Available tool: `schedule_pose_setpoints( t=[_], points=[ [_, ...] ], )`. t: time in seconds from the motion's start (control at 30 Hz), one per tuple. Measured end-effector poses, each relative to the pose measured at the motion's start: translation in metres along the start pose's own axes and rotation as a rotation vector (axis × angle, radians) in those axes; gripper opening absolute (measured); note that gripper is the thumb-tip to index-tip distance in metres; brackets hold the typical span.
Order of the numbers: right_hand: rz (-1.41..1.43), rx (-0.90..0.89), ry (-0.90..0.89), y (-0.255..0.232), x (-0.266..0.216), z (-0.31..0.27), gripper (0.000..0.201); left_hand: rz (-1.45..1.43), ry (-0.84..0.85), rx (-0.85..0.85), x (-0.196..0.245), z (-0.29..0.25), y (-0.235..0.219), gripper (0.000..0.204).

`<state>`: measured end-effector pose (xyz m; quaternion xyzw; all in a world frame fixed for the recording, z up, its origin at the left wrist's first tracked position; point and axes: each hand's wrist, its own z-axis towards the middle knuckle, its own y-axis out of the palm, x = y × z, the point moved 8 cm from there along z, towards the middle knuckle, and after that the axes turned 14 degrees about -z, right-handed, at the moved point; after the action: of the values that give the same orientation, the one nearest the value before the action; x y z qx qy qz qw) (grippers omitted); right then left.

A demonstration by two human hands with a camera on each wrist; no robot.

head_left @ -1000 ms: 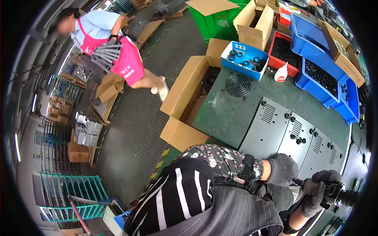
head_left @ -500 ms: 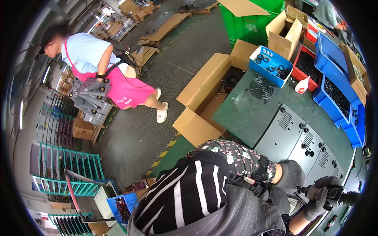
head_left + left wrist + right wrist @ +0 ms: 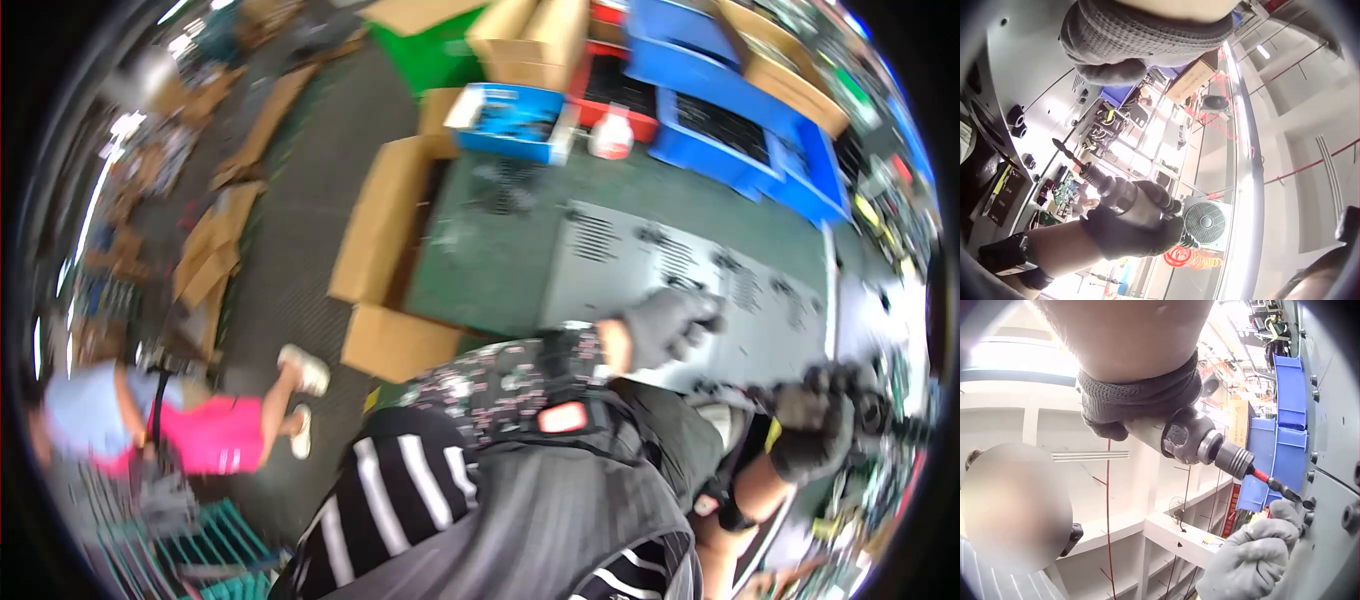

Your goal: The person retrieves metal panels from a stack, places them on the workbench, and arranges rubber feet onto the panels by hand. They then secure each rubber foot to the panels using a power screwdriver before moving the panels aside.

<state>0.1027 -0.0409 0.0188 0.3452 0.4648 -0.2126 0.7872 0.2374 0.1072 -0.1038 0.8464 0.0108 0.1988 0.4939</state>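
Observation:
My right hand (image 3: 815, 430), in a dark grey glove, grips a power screwdriver (image 3: 1113, 190) with a red-banded bit. In the right wrist view the bit's tip is close to a small black rubber foot (image 3: 1308, 519) on a grey metal panel (image 3: 1329, 425). My left hand (image 3: 668, 325), also gloved, is over the row of slotted panels (image 3: 590, 275), its fingers curled. In the right wrist view its fingertips are right by that foot and the bit; I cannot tell whether they pinch anything. More black feet sit along the panels' edges.
Behind the panels are blue bins (image 3: 700, 150) of small black parts, a red bin (image 3: 645, 125), a white bottle (image 3: 612, 135) and a blue box (image 3: 515, 115). A round black fan guard (image 3: 505, 185) lies on the green table. An open carton (image 3: 375, 240) stands at its left edge. A person in a pink apron (image 3: 215, 435) is on the floor left.
The head view has swung, blurring the scene. My left hand has shifted farther over the panels, away from the screwdriver, which my right hand still grips. The person carrying dark parts now appears lower left.

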Motion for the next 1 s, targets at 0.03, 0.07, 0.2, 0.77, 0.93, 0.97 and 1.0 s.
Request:
schedule_pose_setpoints(
  t=[0.03,0.07,0.2,0.77,0.93,0.97,1.0],
  points=[
    [-0.007,-0.012,-0.032,0.007,-0.006,-0.002,0.037,-0.007,-0.039,-0.012,-0.002,-0.010,0.005,0.019],
    [-0.007,0.015,-0.018,0.010,-0.007,-0.004,0.038,-0.012,-0.075,-0.017,-0.004,-0.016,0.006,0.019],
    [0.013,-0.031,-0.061,0.037,-0.026,-0.002,0.037,0.154,-0.072,-0.019,-0.013,-0.018,0.003,0.028],
    [0.017,-0.144,-0.251,0.066,-0.041,-0.002,0.037,-0.272,-0.266,-0.095,-0.034,-0.029,0.018,0.022],
    [0.000,-0.082,-0.222,0.068,-0.040,-0.011,0.036,-0.130,-0.194,-0.043,-0.034,-0.030,0.019,0.026],
    [-0.004,-0.076,-0.218,0.067,-0.039,-0.013,0.036,-0.062,-0.166,0.018,-0.034,-0.030,0.016,0.030],
    [-0.006,-0.070,-0.215,0.066,-0.037,-0.013,0.036,0.007,-0.136,0.080,-0.033,-0.031,0.012,0.035]
  ],
)
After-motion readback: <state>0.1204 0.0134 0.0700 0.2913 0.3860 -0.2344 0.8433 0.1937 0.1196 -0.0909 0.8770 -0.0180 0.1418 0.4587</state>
